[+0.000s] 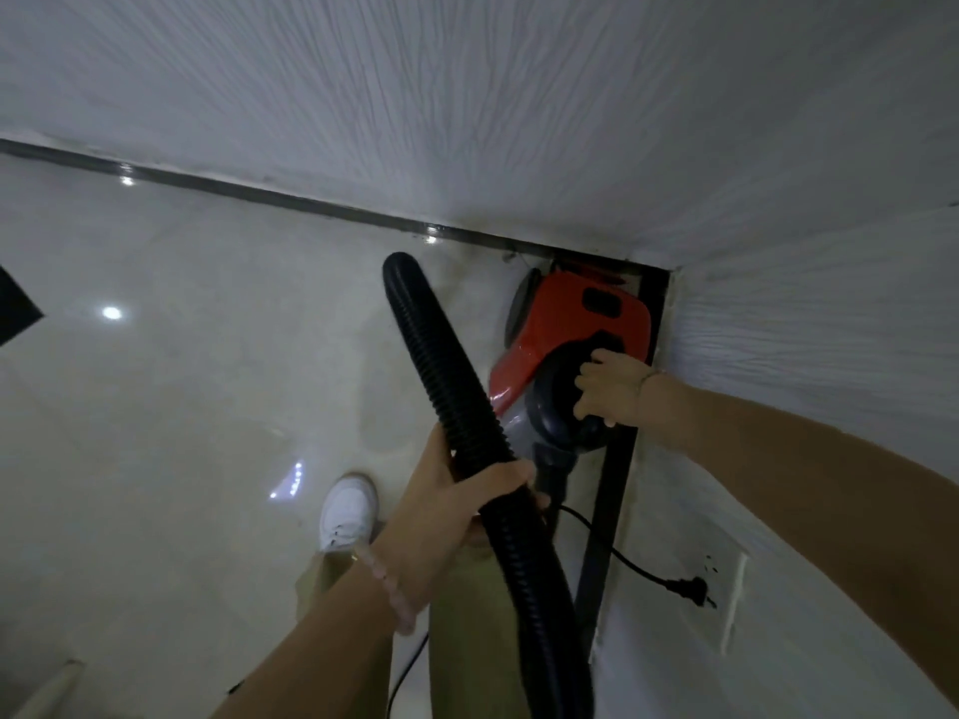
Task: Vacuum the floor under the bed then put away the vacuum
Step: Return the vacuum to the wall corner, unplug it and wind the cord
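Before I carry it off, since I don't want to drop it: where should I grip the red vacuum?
Grip the vacuum by its black handle, coming from above on the wall side, as the right hand does. The handle is a loop that fingers can wrap; the red shell looks smooth and rounded.

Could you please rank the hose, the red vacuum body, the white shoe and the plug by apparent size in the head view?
1. hose
2. vacuum body
3. shoe
4. plug

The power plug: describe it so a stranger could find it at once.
Start at the red vacuum in the room's corner, gripped by the right hand. Follow its thin black cord down along the right-hand wall to the power plug. It lies loose beside the white wall socket, its prongs bare.
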